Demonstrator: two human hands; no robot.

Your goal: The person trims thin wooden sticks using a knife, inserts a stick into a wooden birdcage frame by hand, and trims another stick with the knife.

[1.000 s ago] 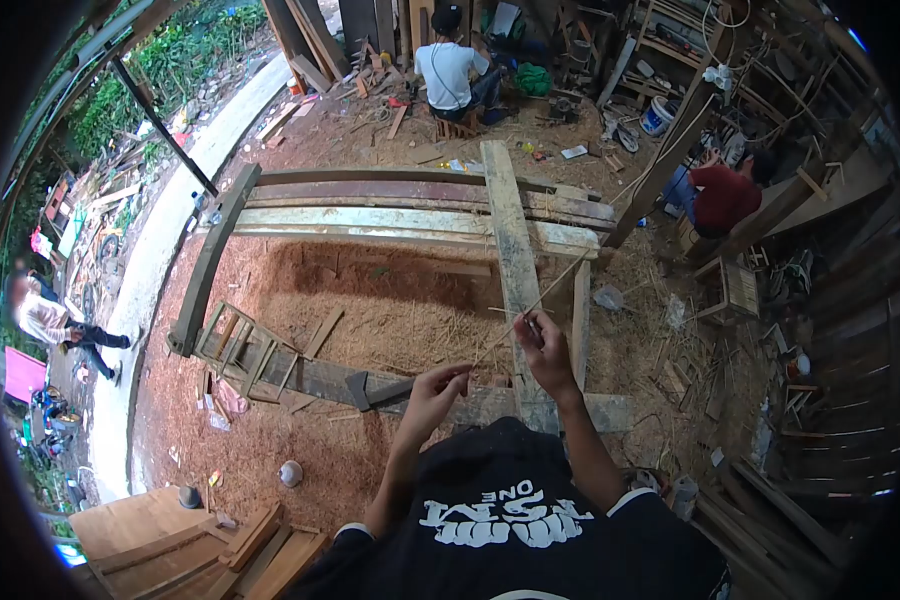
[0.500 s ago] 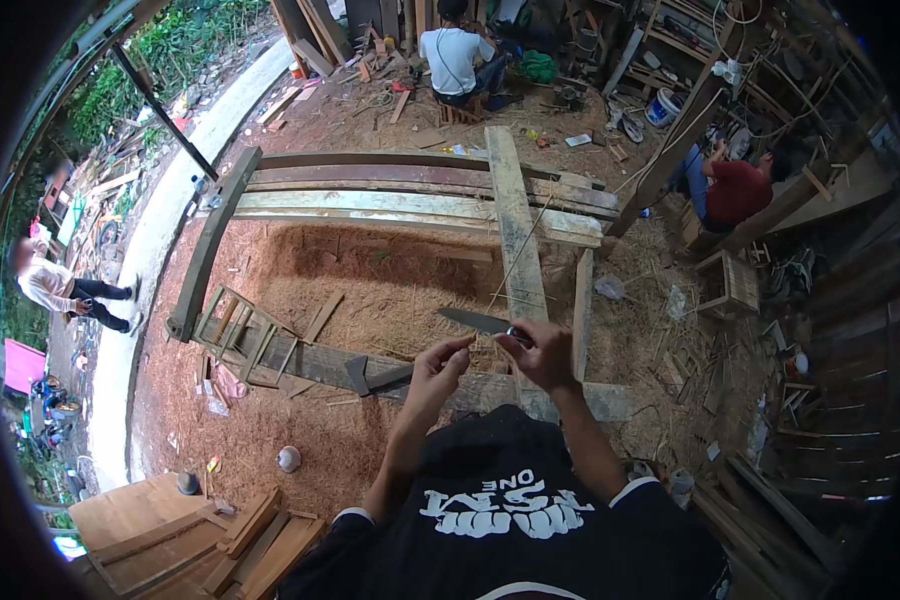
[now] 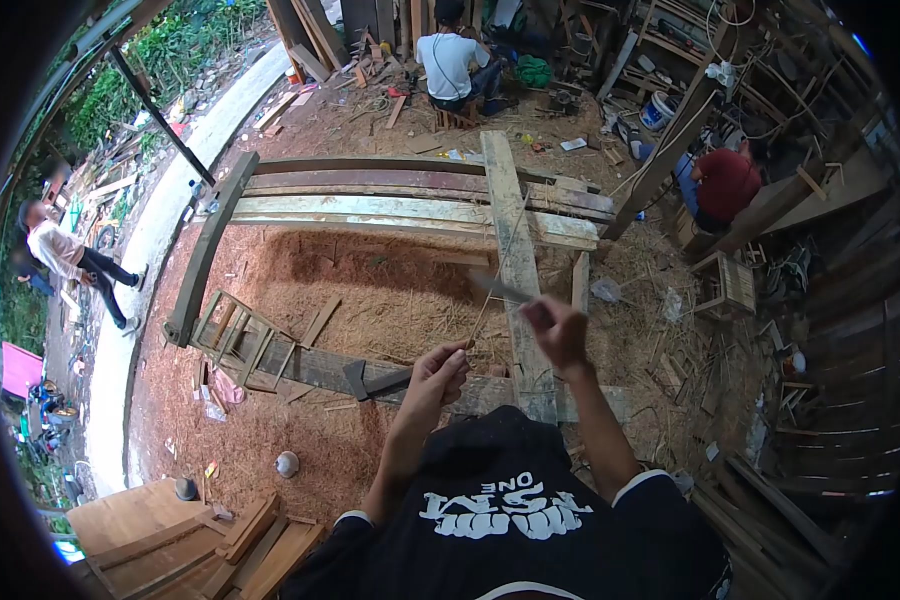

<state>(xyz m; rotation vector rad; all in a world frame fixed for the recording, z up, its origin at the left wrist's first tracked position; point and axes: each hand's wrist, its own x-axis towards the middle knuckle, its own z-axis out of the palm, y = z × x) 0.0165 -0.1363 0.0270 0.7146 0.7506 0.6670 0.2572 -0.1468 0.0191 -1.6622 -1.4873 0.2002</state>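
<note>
My left hand (image 3: 438, 376) is closed, its thumb and fingers pinching the near end of a thin, light strip (image 3: 481, 322) that looks like bamboo or cane. The strip slants up and away toward the right. To its right, my right hand (image 3: 560, 332) is closed around the handle of a knife (image 3: 508, 289). Motion smears the blade, which points left and crosses near the strip; whether they touch I cannot tell. Just left of my left hand, an axe-like tool (image 3: 358, 380) with a dark head lies on a plank (image 3: 320, 366).
Long boards (image 3: 370, 207) lie across the workspace beyond my hands, with a wide plank (image 3: 511, 230) over them. A small wooden frame (image 3: 242, 340) rests at left. Two people sit working at the back and right; another person (image 3: 65, 250) is on the path at left.
My right hand with the knife has moved up and right, away from my left hand. My left hand stays nearly in place. The person on the path has shifted slightly.
</note>
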